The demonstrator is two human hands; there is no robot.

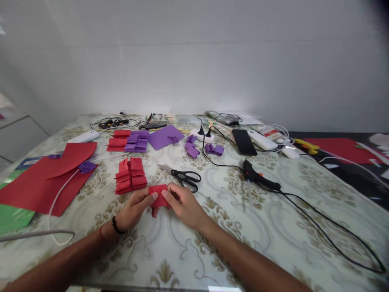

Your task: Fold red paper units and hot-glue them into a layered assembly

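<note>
Both my hands meet over a small folded red paper piece (158, 195) just above the patterned table (231, 243). My left hand (133, 211) pinches its left side, fingers closed on it. My right hand (184, 207) grips the right side, thumb pressed on top. A stack of folded red paper pieces (130, 175) lies just behind my left hand. Black-handled scissors (184, 176) rest right behind my right hand.
Large red paper sheets (45, 178) and a green sheet (12, 217) lie at left. Purple folded pieces (137, 141), a purple sheet (165, 136), a power strip (202, 136), a phone (244, 142) and a black glue gun (258, 178) with cable sit further back and right.
</note>
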